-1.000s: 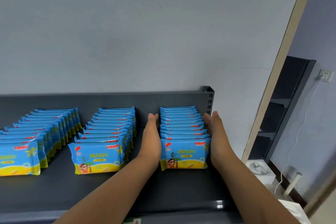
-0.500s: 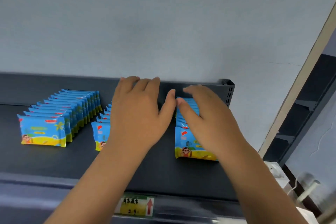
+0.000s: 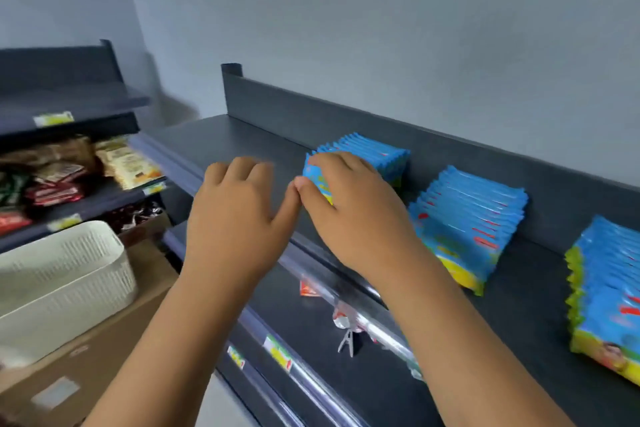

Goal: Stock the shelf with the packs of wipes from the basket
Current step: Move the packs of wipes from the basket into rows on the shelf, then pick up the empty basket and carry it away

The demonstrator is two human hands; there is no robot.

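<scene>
Three rows of blue and yellow packs of wipes stand upright on the dark top shelf point(image 3: 239, 137): a left row point(image 3: 375, 152), a middle row point(image 3: 472, 215) and a right row point(image 3: 611, 291). My right hand point(image 3: 353, 218) hovers palm down in front of the left row and hides its front pack in part. Whether it touches that pack I cannot tell. My left hand point(image 3: 239, 218) is beside it, palm down, thumb tip close to the right thumb, holding nothing. The white slotted basket point(image 3: 69, 270) stands at the lower left on a cardboard box; its inside is hidden.
A second shelf unit at the left carries snack packs point(image 3: 128, 163) on several levels. The cardboard box point(image 3: 104, 340) under the basket stands against it. Price tags point(image 3: 277, 354) and a small clip point(image 3: 346, 343) sit on the shelf rails below. A grey wall rises behind.
The view has swung left, bringing the basket and left shelf unit into sight. Both hands came off the sides of the right row, rose palm down and now hover by the left row.
</scene>
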